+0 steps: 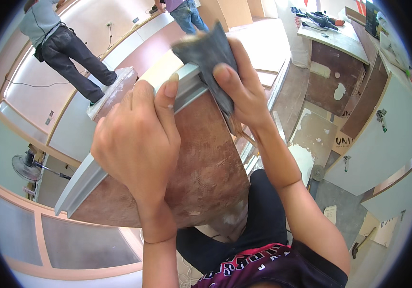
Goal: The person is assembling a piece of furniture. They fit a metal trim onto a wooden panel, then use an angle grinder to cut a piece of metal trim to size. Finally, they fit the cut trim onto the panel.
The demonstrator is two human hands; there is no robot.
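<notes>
My left hand [138, 137] is closed around a long light-grey grooved strip [83, 185], its fingers curled over the top and its thumb near the strip's far end. The strip lies along the far side of a worn brown board [206, 163] in front of me. In my right hand [244, 91] is a bent sheet of dark grey sandpaper [215, 57], pinched between thumb and fingers. The sandpaper stands at the strip's right end; whether it touches is hard to see because its edge is blurred. My right fingers are partly hidden behind it.
One person [59, 48] stands on a white-stained platform [114, 91] at far left; another person [186, 17] is farther back. A fan [26, 167] is at left. Power tools lie on a bench [338, 41] at right, near pale panels [374, 139] and a hammer [359, 245].
</notes>
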